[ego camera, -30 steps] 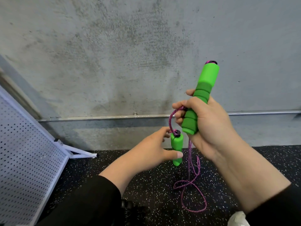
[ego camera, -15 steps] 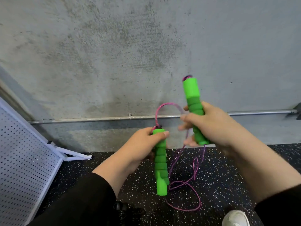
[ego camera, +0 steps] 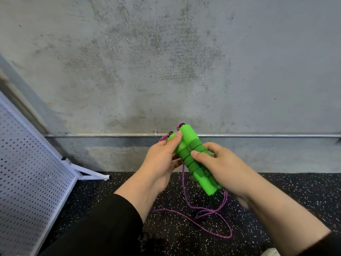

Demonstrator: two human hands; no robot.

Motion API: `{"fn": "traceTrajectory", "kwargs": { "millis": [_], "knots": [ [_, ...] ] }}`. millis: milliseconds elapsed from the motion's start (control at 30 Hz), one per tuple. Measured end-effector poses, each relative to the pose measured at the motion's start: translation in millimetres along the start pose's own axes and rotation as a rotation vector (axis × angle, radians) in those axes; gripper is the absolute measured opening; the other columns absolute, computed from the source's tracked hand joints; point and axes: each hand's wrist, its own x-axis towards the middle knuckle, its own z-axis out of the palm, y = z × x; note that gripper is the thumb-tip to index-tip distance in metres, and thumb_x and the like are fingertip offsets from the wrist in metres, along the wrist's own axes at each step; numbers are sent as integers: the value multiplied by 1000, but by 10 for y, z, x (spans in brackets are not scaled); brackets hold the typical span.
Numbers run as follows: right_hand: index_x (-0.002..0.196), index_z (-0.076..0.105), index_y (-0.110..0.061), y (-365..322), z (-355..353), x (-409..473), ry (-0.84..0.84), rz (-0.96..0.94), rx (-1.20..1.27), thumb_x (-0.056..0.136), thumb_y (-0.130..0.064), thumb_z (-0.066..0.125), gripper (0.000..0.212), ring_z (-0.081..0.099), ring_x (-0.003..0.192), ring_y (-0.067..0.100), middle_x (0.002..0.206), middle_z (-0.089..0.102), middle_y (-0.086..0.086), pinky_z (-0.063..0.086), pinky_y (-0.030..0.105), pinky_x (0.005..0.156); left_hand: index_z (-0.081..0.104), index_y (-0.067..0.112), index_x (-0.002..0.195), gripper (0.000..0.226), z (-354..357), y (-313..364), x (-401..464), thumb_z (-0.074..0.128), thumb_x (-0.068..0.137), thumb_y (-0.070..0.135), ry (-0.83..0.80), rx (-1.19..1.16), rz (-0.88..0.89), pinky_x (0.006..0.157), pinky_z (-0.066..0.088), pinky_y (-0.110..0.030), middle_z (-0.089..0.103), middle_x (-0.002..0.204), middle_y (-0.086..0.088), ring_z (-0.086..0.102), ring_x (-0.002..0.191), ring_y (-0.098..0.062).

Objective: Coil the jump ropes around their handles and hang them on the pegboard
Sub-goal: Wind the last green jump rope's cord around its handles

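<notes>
Handles: two green handles (ego camera: 195, 159) lying side by side, tilted, centre scene.
Left hand (ego camera: 158, 163): gripping them from the left.
Right hand (ego camera: 221, 167): gripping them from the right.
Rope (ego camera: 206, 218): pink, trailing onto the near floor.
Pegboard (ego camera: 27, 174): leaning at far left.

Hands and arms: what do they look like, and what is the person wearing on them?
Both hands are bare: left hand, right hand. No gloves, rings or watch show. Black sleeves are pushed up, leaving the forearms bare: left sleeve, right sleeve.
</notes>
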Motion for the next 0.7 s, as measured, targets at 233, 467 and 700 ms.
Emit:
{"fn": "traceTrajectory", "kwargs": {
  "millis": [233, 467, 700],
  "knots": [
    [116, 58, -6, 7, 90, -24, -213, 103, 206, 96, -14, 67, 23, 67, 73, 33, 93, 68, 22, 61, 43, 66, 67, 6, 120, 58, -33, 47, -76, 75, 77, 45, -68, -176, -95, 85, 55, -38, 66, 112, -24, 64, 94, -29],
    [122, 60, -4, -41, 92, -70, -347, 106, 292, 96, -34, 59, 39, 67, 82, 33, 107, 69, 28, 59, 46, 78, 79, 13, 97, 35, -55, 144, -101, 69, 78, 41, -229, -166, -167, 60, 55, -28, 67, 98, -10, 63, 70, -21],
    [126, 69, -6, -40, 27, -79, -508, 213, 656, 96, -51, 46, 59, 66, 77, 33, 112, 65, 26, 62, 44, 74, 75, 21, 109, 41, -11, 282, -147, 63, 82, 50, -183, -155, -89, 37, 24, -17, 65, 85, 1, 57, 63, -13]
  ]
}}
